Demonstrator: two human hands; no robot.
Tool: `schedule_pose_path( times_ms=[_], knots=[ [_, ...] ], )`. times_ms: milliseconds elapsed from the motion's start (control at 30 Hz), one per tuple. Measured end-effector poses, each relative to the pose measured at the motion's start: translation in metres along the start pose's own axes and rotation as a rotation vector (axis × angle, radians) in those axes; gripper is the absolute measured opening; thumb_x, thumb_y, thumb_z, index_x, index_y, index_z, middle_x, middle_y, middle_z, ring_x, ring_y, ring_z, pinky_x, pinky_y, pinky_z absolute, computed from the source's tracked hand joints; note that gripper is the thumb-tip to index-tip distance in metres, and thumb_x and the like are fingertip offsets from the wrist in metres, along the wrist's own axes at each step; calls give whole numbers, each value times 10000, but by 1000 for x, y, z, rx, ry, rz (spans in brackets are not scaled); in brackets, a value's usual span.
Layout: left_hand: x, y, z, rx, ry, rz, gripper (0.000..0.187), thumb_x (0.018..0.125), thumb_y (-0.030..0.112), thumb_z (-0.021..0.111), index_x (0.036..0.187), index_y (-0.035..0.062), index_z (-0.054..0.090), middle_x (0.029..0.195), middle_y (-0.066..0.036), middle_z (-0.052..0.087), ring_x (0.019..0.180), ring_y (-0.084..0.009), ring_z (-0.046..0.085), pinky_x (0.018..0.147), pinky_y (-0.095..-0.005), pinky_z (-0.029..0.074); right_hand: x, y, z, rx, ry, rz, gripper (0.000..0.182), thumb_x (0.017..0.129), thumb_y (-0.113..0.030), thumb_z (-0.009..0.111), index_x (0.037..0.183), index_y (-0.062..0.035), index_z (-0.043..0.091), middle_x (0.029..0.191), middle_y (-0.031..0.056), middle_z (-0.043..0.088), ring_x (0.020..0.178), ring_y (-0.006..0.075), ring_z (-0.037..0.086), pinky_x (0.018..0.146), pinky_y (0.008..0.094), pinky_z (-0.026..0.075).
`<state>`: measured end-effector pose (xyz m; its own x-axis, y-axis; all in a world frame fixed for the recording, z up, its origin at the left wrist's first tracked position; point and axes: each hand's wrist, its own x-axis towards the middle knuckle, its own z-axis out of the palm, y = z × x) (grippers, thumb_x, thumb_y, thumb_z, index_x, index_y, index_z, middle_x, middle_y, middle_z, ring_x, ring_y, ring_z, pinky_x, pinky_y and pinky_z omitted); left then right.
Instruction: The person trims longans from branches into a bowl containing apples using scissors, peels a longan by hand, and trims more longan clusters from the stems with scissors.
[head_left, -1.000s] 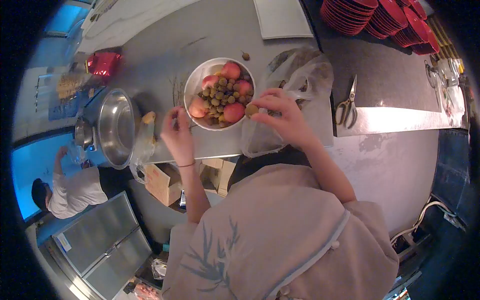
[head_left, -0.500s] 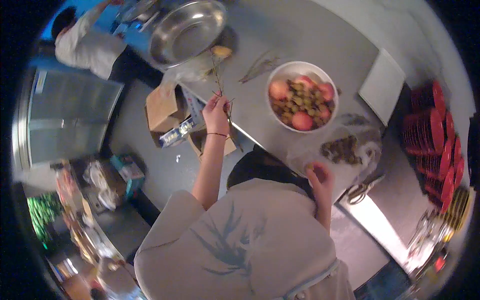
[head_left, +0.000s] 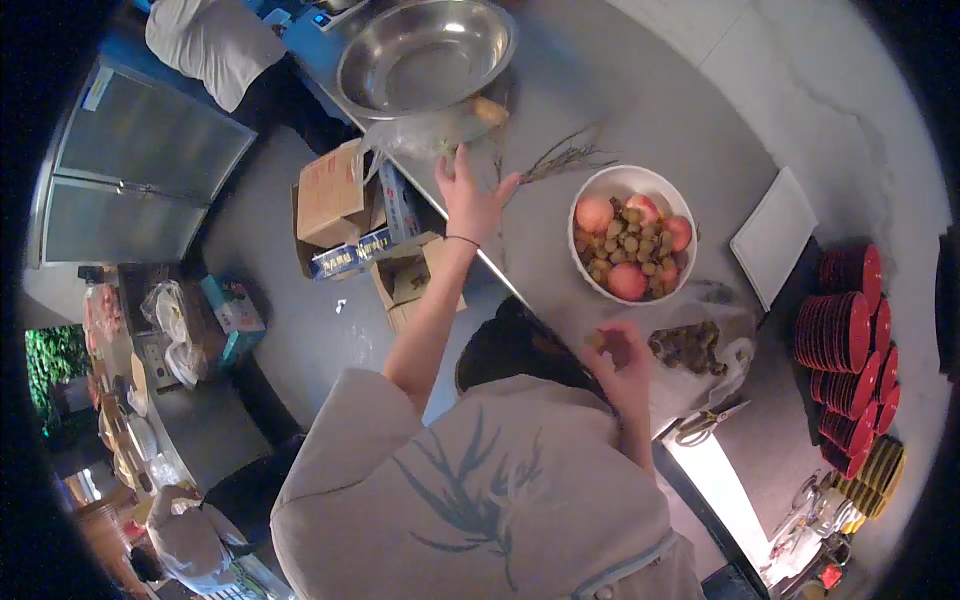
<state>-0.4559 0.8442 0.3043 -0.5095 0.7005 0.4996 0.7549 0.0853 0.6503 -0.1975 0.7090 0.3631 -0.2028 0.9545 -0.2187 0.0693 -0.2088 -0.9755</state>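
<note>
Much of the small fruit [head_left: 596,340] in our right hand [head_left: 622,352] is hidden by the curled fingers that pinch it, so we cannot tell its axis or direction. It is just below the white bowl [head_left: 634,180] of fruit, near the plastic bag [head_left: 690,348]. The steel counter [head_left: 640,90] carries this bowl; a grey floor lies left of it. Our left hand [head_left: 468,195], left of the bowl, lies spread open beside bare twigs [head_left: 560,160].
</note>
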Motion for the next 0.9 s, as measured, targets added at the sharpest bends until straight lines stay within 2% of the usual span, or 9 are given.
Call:
schedule_pose_path(
  times_ms=[67, 133, 167, 233, 300, 367, 633, 767, 900],
  knots=[
    [8, 43, -18, -48, 25, 178, 511, 696, 209, 706, 1118, 6, 502, 973, -175, 561, 908, -297, 542, 793, -384, 442, 3, -6, 10, 6, -24, 7, 305, 729, -20, 662, 1001, -47, 526, 866, 19, 550, 760, 108, 529, 706, 238, 439],
    [-12, 50, -18, -408, -413, 144, 372, 723, 167, 676, 1052, 34, 565, 918, -85, 612, 808, -166, 573, 750, -300, 463, 1, -10, 13, 12, -3, 31, 299, 734, -17, 659, 1002, -48, 530, 871, 23, 563, 776, 109, 538, 714, 239, 445],
    [-24, 71, -32, -458, -729, -41, 294, 737, 175, 663, 996, 50, 600, 861, -49, 628, 768, -133, 578, 712, -287, 473, 2, -11, 18, 30, 7, 27, 296, 736, -16, 657, 1003, -49, 532, 874, 25, 570, 784, 109, 542, 718, 239, 448],
    [-50, 95, -56, -636, -1033, -140, 214, 762, 194, 656, 917, 50, 632, 827, -59, 634, 770, -126, 584, 705, -289, 480, 1, -2, 15, 268, -38, 74, 309, 743, -18, 655, 1027, -41, 536, 915, 40, 591, 832, 123, 558, 750, 253, 457],
    [-70, 89, -60, -774, -1266, -50, 246, 752, 177, 670, 945, 32, 622, 926, -90, 614, 885, -178, 573, 775, -307, 464, 5, -4, 13, 371, 38, 173, 295, 760, -34, 644, 1036, -32, 540, 944, 52, 596, 854, 132, 562, 764, 265, 458],
    [-87, 89, -64, -857, -1249, -119, 269, 743, 147, 676, 984, 41, 621, 974, -84, 594, 923, -192, 558, 802, -301, 451, 2, 0, 5, 329, 81, 236, 278, 773, -54, 637, 1033, -28, 544, 932, 50, 596, 843, 134, 559, 760, 267, 455],
    [-90, 122, -75, -852, -1194, 235, 353, 716, 168, 703, 1043, 71, 615, 936, -83, 570, 862, -218, 570, 742, -293, 461, -31, 5, -10, 408, 276, 175, 290, 761, -81, 654, 1017, -33, 526, 925, 36, 565, 844, 135, 536, 764, 259, 439],
    [-74, 154, -104, -931, -1138, 355, 359, 682, 137, 732, 1018, 63, 629, 877, -82, 579, 790, -227, 588, 684, -292, 479, -48, -48, -17, 450, 209, -153, 383, 702, -83, 709, 1034, -28, 527, 923, 46, 571, 835, 143, 552, 744, 258, 448],
    [-49, 178, -126, -1250, -945, 494, 319, 684, 68, 727, 983, 12, 632, 845, -98, 593, 748, -222, 601, 644, -310, 492, -51, -73, -33, -48, 16, -615, 423, 698, -109, 723, 1071, -18, 545, 1000, 105, 587, 897, 183, 576, 759, 260, 453]
  ],
)
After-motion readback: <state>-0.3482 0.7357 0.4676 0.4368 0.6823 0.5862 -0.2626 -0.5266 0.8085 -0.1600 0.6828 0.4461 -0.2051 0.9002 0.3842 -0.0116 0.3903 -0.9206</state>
